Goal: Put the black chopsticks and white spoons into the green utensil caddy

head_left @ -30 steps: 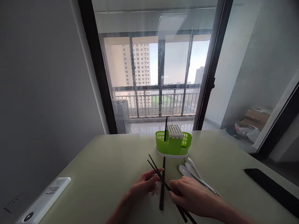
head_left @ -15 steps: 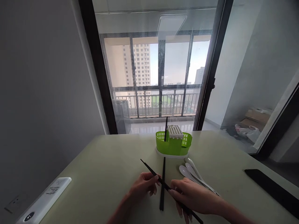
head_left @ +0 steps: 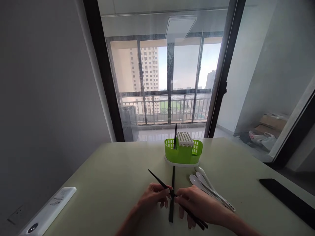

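Black chopsticks [head_left: 157, 179] slant across the near middle of the table, lifted in both my hands. My left hand [head_left: 157, 196] pinches them towards their thin end. Around the thicker part closes my right hand [head_left: 194, 201]; two thick ends stick out below it. Beneath them, more black chopsticks [head_left: 171, 213] lie lengthwise on the table, partly covered by the held ones. Just right of my right hand are several white spoons [head_left: 197, 181] with long handles. Beyond the hands stands a green cutlery holder [head_left: 183, 155] with a white slotted top and black chopsticks [head_left: 175, 136] upright in its left basket.
A white oblong object [head_left: 52, 208] lies at the table's left edge. On the right is a long black flat object [head_left: 289, 200]. Behind the pale table [head_left: 118, 170] rises a glass door with a dark frame [head_left: 222, 75].
My right hand has shifted slightly left along the held chopsticks, closer to my left hand. Their thick ends now show as two separate tips.
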